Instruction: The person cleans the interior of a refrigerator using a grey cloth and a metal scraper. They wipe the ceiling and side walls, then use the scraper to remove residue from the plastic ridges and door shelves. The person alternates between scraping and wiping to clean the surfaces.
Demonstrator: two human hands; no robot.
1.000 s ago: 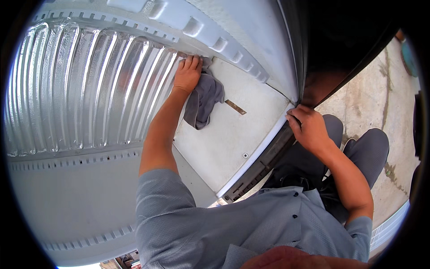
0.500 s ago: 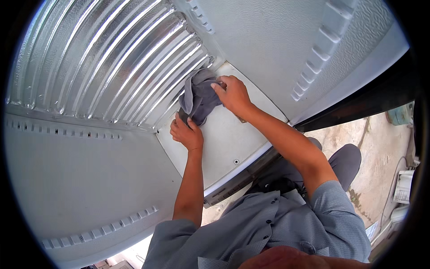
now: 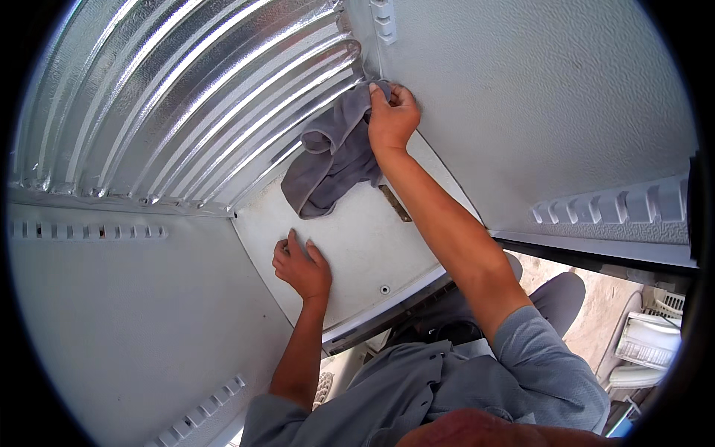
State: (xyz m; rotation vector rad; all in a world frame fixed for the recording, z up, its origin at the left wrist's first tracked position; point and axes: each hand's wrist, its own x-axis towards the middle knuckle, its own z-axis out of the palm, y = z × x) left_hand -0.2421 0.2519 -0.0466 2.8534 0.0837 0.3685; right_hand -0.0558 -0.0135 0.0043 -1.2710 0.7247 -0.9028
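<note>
A crumpled grey cloth [image 3: 335, 153] lies at the back of a white cabinet floor [image 3: 350, 261], against the ribbed silver back wall [image 3: 201, 97]. My right hand [image 3: 393, 119] pinches the cloth's far right end, close to the back corner. Nearer to me, my left hand [image 3: 302, 267] hovers at or just over the cabinet floor, apart from the cloth. Its thumb and fingers are spread with nothing between them. A dark narrow strip [image 3: 395, 203] shows on the floor beside my right forearm.
Pale side walls rise left [image 3: 149, 298] and right [image 3: 551, 97], each with notched shelf supports [image 3: 618, 207]. A small round hole [image 3: 384, 289] sits near the floor's front edge. Outside at the lower right are white slatted parts [image 3: 648, 341] on the ground.
My left hand has let go of the cloth and drawn back toward me. My right hand has pulled the cloth's end farther into the back corner, stretching it out. The view has shifted slightly.
</note>
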